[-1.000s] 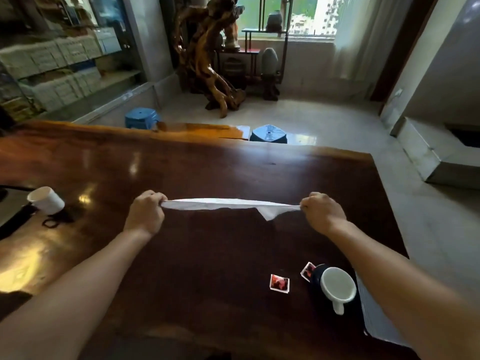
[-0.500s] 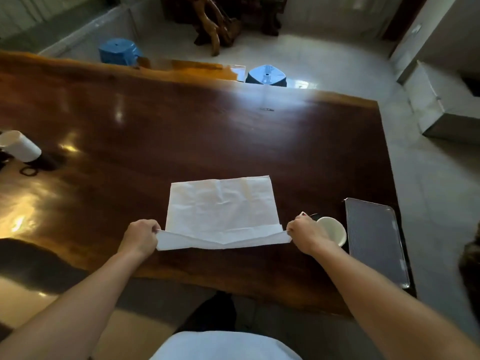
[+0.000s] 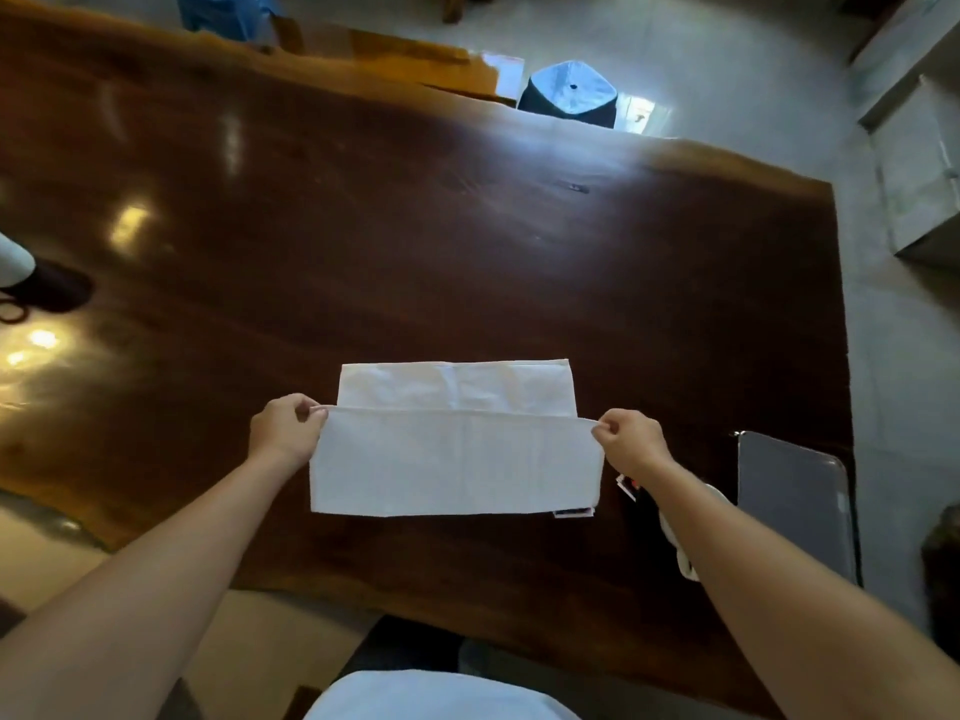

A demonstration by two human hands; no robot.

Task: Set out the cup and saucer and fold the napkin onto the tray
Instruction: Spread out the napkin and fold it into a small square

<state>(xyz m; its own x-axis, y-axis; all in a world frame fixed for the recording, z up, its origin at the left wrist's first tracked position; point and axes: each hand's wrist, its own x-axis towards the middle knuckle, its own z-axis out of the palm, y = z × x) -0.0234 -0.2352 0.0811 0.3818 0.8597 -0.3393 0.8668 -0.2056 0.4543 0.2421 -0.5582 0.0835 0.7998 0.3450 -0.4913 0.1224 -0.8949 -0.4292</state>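
Observation:
A white napkin (image 3: 457, 459) lies on the dark wooden table (image 3: 415, 241) in front of me, its near half folded up over the far half. My left hand (image 3: 283, 428) pinches the folded flap's left corner. My right hand (image 3: 631, 441) pinches its right corner. The flap's edge stops short of the napkin's far edge, leaving a strip of the lower layer showing. A grey metal tray (image 3: 795, 501) sits at the table's right end. A white cup (image 3: 680, 537) stands between napkin and tray, mostly hidden by my right forearm. I cannot make out a saucer.
Two small printed packets (image 3: 626, 485) lie by the napkin's right corner, partly under it. A white object (image 3: 13, 259) lies at the table's far left edge with a dark loop beside it. A blue stool (image 3: 571, 96) stands beyond the far edge.
The napkin went from stretched in the air to laid flat; both hands have lifted its near edge and carried it away from me over the far half. My head has tilted further down.

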